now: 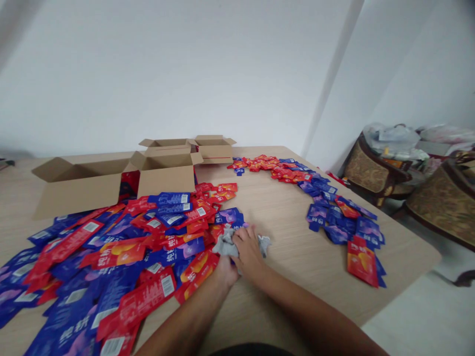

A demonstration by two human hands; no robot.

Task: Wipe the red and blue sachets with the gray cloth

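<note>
Both hands meet at a crumpled grey cloth (225, 245) above the front middle of the table. My right hand (250, 251) lies over the cloth with its fingers bent and closed on it. Just below and to the left, my left hand (227, 272) is closed against the same cloth, its fingers mostly hidden behind the right hand. Whether anything is inside the cloth cannot be seen. Beside the hands, a red pouch (196, 273) with an orange picture and a blue pouch (229, 216) lie at the edge of a large mixed heap.
The heap of red and blue pouches (122, 252) covers the table's left part. Several open cardboard boxes (166, 175) stand behind it. Another row of pouches (334, 222) curves along the right side of the wooden table (274, 296). Upholstered chairs (382, 173) carry plastic bags beyond the right edge.
</note>
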